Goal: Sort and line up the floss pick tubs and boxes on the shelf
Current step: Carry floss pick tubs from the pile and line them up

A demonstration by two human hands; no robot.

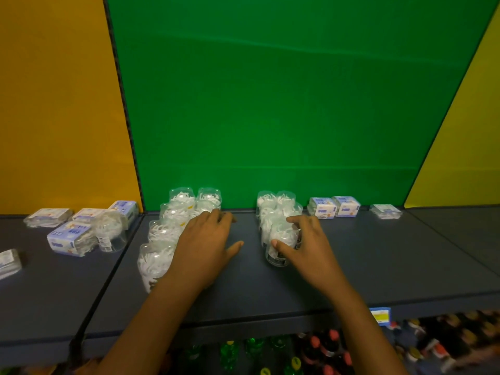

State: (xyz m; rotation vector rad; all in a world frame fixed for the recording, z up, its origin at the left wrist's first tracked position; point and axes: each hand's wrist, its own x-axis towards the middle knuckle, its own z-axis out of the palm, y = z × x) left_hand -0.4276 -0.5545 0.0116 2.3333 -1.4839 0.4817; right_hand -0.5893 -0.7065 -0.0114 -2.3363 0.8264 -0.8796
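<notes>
We stand at a dark grey shelf (378, 266) backed by a green panel (270, 104). Our left hand (205, 244) lies flat, fingers straight, against a row of clear plastic tubs of white floss picks (162, 231). Our right hand (305, 244) curls round the nearest clear tub (280, 239) of a second row. Blue-and-white boxes (334, 207) sit further right, by the panel.

box (9, 262) cut by left edge; bottles (324, 350) below blurred; tub labels unreadable
</notes>
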